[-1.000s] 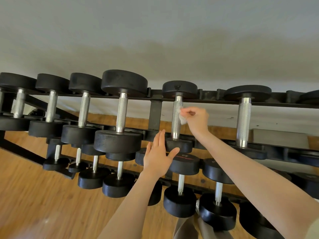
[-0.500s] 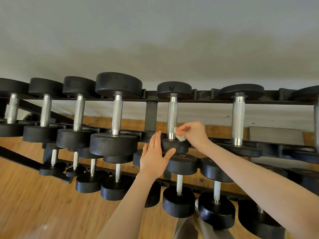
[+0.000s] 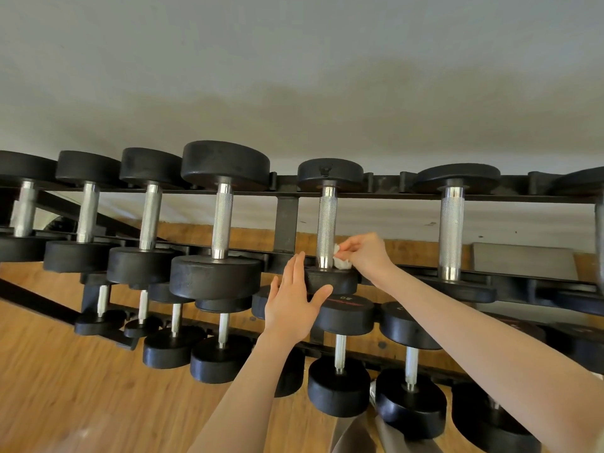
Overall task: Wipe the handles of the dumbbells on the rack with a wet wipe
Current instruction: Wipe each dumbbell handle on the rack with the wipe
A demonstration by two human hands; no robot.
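Black dumbbells [image 3: 225,220], white wipe [image 3: 340,262]

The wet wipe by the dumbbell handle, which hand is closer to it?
Right. The right hand pinches the wet wipe against the lower end of the knurled handle. The left hand lies open below and to the left, against that dumbbell's near weight.

Lower dumbbell head [image 3: 346,304]: upside-down mark, maybe "20"

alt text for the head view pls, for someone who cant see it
A right hand pinches a white wipe against the low end of a steel dumbbell handle on a black rack, while the open left hand steadies that dumbbell's near weight. More dumbbells fill the top and lower rows above a wood floor.
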